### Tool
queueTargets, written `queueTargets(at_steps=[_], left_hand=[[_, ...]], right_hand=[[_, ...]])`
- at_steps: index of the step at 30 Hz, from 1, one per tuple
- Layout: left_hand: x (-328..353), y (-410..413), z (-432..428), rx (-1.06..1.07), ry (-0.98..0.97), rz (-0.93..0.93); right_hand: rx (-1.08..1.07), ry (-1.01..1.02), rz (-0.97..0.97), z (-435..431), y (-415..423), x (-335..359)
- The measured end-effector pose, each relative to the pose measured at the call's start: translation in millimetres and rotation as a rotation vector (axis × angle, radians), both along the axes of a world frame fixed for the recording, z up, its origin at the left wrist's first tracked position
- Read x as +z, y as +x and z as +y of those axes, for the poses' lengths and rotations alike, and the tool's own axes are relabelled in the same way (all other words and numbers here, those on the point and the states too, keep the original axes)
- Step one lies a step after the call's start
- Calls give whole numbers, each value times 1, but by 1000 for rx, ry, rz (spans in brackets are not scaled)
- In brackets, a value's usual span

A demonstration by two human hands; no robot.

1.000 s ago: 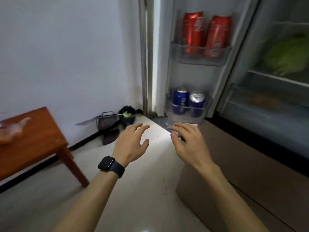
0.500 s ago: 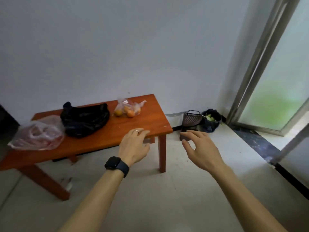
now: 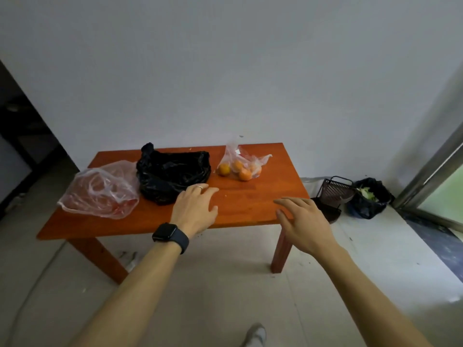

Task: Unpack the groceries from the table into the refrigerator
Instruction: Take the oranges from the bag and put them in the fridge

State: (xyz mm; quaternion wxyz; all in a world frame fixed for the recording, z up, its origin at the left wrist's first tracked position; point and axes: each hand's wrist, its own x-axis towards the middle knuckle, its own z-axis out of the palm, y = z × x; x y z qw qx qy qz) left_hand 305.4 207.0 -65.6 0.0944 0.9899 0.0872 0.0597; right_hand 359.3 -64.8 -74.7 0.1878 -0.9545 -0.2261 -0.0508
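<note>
A low orange-brown wooden table (image 3: 250,204) stands against the white wall. On it lie a clear bag of oranges (image 3: 239,167) at the back right, a crumpled black plastic bag (image 3: 172,174) in the middle and a clear reddish plastic bag (image 3: 100,194) at the left. My left hand (image 3: 195,209), with a ring and a black wristwatch, hovers over the table's front, just right of the black bag, fingers relaxed and empty. My right hand (image 3: 303,221) is open above the table's front right corner, holding nothing. The refrigerator is out of view.
To the right of the table, on the floor, stand a dark mesh basket (image 3: 334,190) and a black bag of green scraps (image 3: 369,200). A metal door frame (image 3: 431,174) runs up the right edge. A dark opening (image 3: 22,136) lies at the far left.
The view has swung left from the open refrigerator to the table, which now sits centred and closer. Both empty hands have moved forward over the table's front edge.
</note>
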Motion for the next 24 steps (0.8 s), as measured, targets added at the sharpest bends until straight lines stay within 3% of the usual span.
queueTargets(at_steps=[15, 24], left_hand=[[-35, 232, 52, -72, 45, 95], [-85, 359, 64, -292, 171, 301]], right_hand=[[25, 43, 235, 77, 214, -65], [-13, -3, 386, 97, 301, -105]])
